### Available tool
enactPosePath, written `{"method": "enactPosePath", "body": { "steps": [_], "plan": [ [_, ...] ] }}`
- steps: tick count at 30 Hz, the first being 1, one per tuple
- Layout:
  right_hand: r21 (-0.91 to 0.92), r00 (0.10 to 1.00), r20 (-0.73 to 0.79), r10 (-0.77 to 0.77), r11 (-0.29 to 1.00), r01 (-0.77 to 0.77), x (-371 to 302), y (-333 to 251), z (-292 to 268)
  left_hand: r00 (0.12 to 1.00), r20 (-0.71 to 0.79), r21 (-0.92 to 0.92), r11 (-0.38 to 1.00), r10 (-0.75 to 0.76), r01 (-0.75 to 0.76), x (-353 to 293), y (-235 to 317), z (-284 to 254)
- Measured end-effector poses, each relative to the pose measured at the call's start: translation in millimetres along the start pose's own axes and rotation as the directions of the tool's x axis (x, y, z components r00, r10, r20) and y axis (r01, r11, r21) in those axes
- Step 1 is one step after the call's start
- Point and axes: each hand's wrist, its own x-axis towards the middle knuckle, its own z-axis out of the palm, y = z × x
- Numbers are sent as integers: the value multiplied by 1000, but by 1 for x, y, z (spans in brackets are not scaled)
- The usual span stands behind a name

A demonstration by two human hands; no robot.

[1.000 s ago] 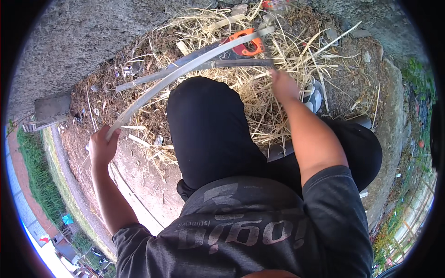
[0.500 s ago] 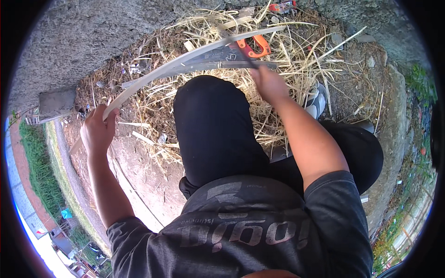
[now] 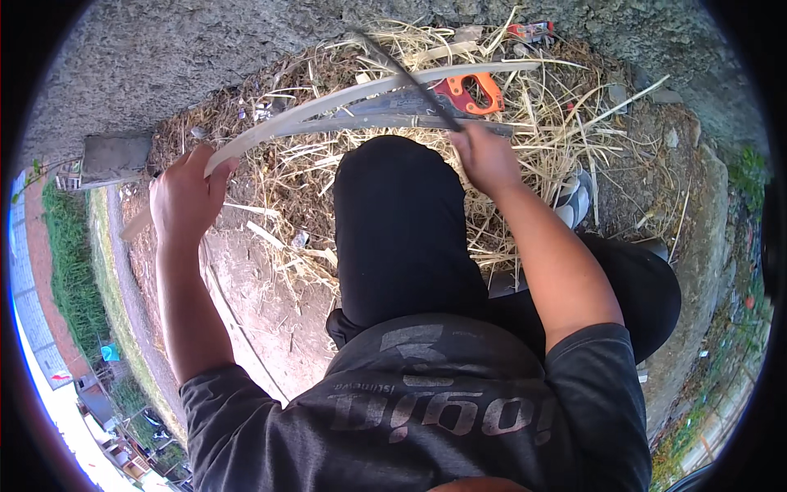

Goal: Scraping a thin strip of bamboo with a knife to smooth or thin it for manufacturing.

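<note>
Over a dirt patch strewn with straw (image 3: pixel 525 148), the left hand (image 3: pixel 184 197) is clenched on a long pale strip (image 3: pixel 361 94) running rightward across the raised knee (image 3: pixel 393 180), where the right hand (image 3: pixel 484 156), nearer its middle, grips a dark blade (image 3: pixel 410 74) angled across it.

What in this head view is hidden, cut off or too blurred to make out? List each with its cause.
- Right hand: grip hidden, only its back shows.
- Blade: thin and blurred, kind unclear.
- Strip: lower end hidden behind left hand.
- Saw: blade partly covered by strip and straw.
- Shoe: mostly behind right forearm.
</note>
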Motion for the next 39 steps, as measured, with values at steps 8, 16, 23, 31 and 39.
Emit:
{"method": "enactPosePath", "body": {
  "steps": [8,16,23,31,39],
  "plan": [
    [5,846,-298,442,887,-462,13,53,-41,998,-50,41,999,32,-30,14,2,-12],
    [187,998,26,-60,981,55,9,-64,-44,992,-82,36,995,93,-90,30,5,-18],
    [-55,772,-196,605,779,-624,-18,124,-20,997,1,-14,997,72,-72,20,-9,15],
    [126,988,-90,129,985,-117,13,-1,-24,981,-174,104,992,87,-69,-4,-57,44],
    [-75,761,-134,634,759,-646,-28,151,4,973,-221,115,992,68,-44,-22,-85,60]
  ]
}}
